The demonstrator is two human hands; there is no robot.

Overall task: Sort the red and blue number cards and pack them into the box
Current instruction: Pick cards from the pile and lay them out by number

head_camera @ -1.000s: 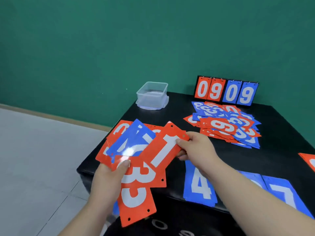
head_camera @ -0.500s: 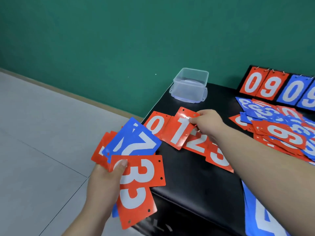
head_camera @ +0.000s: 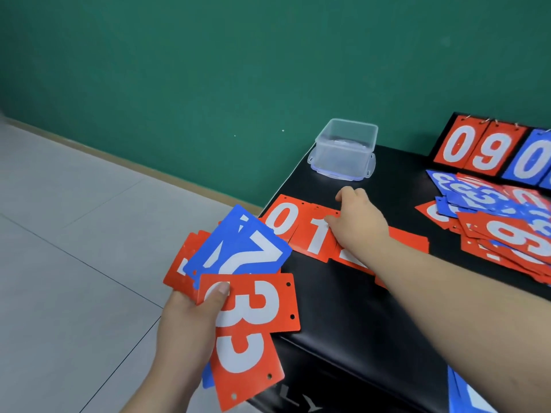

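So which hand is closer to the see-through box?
The right hand. It is on the red 1 card, just in front of the box. The left hand is farther back, off the edge of the table, holding a fan of cards.

Quick tally: one clear box (head_camera: 346, 150) just past the right hand (head_camera: 357, 222), and one scoreboard (head_camera: 492, 150) further right showing three digits. Two red cards (head_camera: 281, 219) by that hand read 0 and 1 (more sit hidden under it). The left hand (head_camera: 190, 326) holds two red 3s (head_camera: 253, 305) plus at least two blue cards (head_camera: 238, 251). The pile (head_camera: 507, 231) right of the right hand is too overlapped to count.
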